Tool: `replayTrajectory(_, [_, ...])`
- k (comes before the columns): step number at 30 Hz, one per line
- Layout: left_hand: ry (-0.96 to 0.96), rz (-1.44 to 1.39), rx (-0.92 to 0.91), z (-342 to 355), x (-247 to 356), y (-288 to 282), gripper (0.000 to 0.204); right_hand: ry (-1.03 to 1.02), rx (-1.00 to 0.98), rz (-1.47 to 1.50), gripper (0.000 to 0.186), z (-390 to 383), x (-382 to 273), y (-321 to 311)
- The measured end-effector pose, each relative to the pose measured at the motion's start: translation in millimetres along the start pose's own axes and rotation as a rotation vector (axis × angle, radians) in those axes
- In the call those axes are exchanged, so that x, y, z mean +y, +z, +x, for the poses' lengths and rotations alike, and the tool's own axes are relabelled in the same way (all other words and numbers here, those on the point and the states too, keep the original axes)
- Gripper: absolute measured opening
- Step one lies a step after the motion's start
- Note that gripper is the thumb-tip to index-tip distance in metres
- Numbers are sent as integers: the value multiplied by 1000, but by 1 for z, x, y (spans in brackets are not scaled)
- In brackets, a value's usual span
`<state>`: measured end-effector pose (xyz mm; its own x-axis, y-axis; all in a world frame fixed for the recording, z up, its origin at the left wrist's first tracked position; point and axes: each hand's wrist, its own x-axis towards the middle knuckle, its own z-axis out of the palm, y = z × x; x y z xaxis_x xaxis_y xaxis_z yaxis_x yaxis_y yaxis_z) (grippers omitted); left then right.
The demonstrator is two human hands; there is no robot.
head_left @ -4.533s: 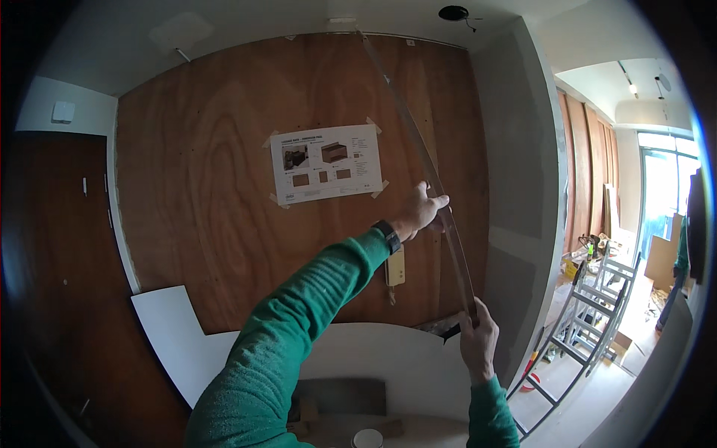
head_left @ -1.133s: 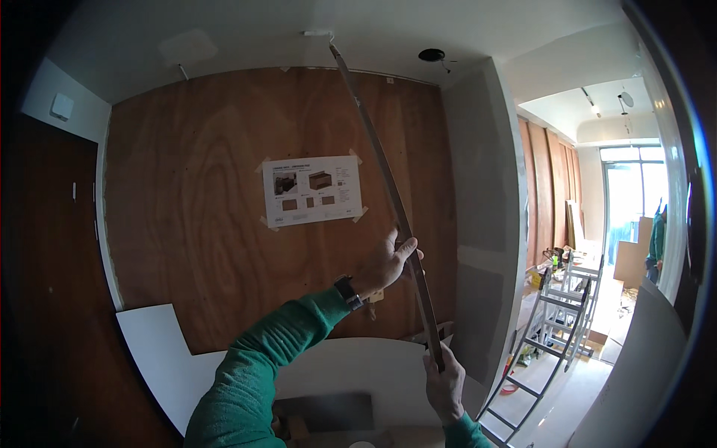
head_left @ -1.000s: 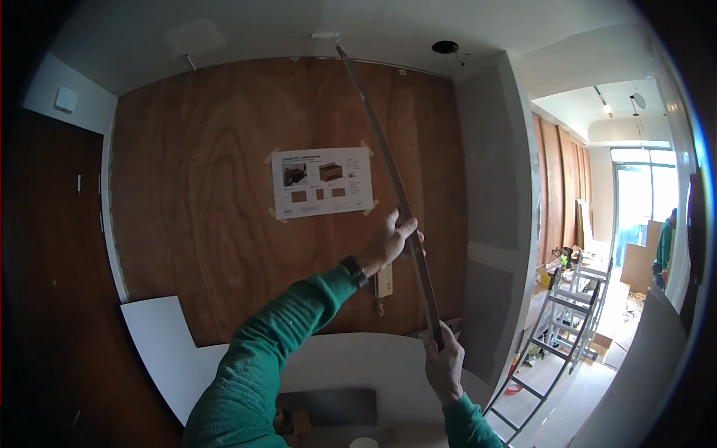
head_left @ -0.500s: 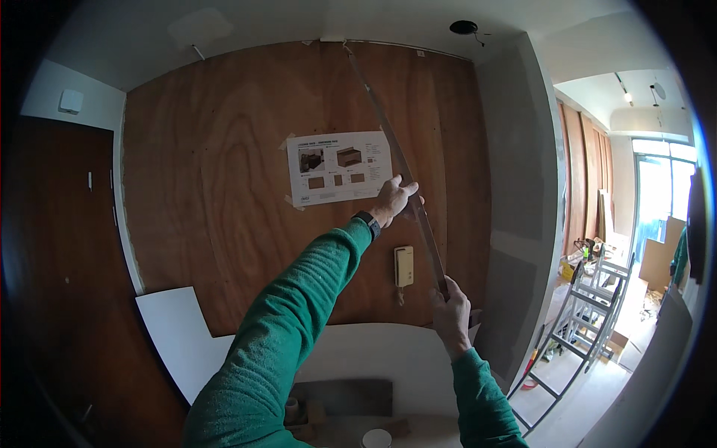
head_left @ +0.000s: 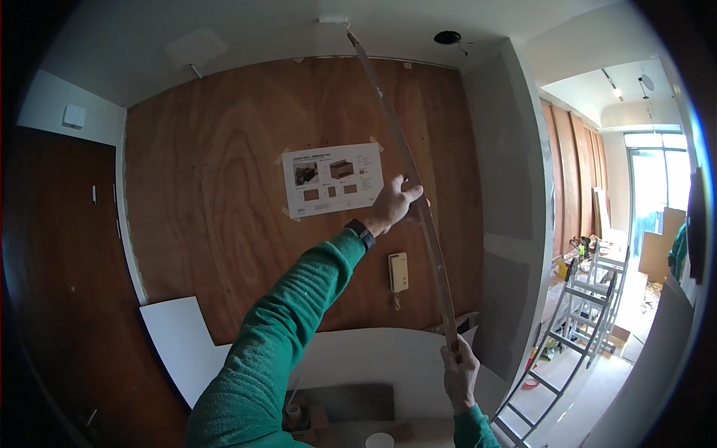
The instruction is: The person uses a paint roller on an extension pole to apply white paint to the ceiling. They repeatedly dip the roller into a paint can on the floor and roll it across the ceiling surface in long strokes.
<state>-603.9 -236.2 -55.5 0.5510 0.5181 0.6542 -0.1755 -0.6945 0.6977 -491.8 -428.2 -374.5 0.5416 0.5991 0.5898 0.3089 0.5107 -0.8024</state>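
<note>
My left hand [head_left: 396, 203], with a dark wristwatch, is closed round the middle of a long flat-looking pole [head_left: 435, 257]. My right hand [head_left: 461, 367] grips the pole near its lower end. The pole slants up and left to a white paint roller [head_left: 332, 20] on the ceiling [head_left: 261, 30], just above the plywood wall [head_left: 209, 164]. Behind my left hand a printed sheet [head_left: 332, 179] is taped to the plywood. A cream intercom handset [head_left: 398, 270] hangs below it, left of the pole.
A dark wooden door [head_left: 60, 261] stands at left. A white panel [head_left: 168, 328] lies below the plywood. A white tub [head_left: 379, 440] is low down. At right, beyond a grey wall [head_left: 508, 224], stand aluminium ladders [head_left: 567, 343], boards and part of another person's sleeve [head_left: 678, 246].
Since half a second ago the roller has moved from the wall's top edge out onto the ceiling, and my right hand has moved lower. Earlier frames show similar back-and-forth movement.
</note>
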Motion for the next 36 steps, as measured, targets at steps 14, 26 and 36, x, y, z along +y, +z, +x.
replayTrajectory(14, [179,297,7,-84,57,121,80,-15,112,-16,39,-79,24,-89])
replayTrajectory(26, [254,358,-96,-139,110,187,81,-118,191,111,36,-127,23,-134])
replayTrajectory(36, [318,466,-194,-140,111,200,83,-79,182,-47,40,-141,48,-153])
